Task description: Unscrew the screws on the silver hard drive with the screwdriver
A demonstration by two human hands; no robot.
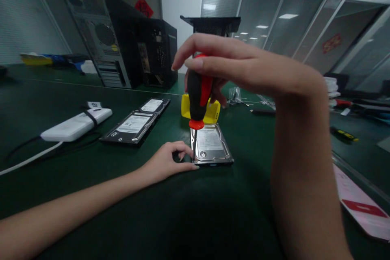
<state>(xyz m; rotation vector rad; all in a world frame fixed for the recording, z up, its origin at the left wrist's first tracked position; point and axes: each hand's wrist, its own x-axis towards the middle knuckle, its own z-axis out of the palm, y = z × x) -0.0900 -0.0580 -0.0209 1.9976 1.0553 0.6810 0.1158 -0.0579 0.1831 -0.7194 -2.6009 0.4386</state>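
Note:
A hard drive (210,142) with a white label lies flat on the green table in front of me. My right hand (219,61) grips a red and black screwdriver (198,93) from above, holding it nearly upright. Its thin shaft reaches down to the drive's near left corner; the exact contact at the tip is too small to make out. At that same corner, my left hand (172,157) rests on the table, thumb and fingers closed against the drive's edge. Behind the drive stands a yellow tray (215,111), partly hidden by the screwdriver.
Two more hard drives (134,124) lie to the left, beside a white power adapter (77,124) with cables. Black computer cases (122,40) stand at the back left. A yellow-black tool (344,134) and a pink-white board (361,203) are at the right.

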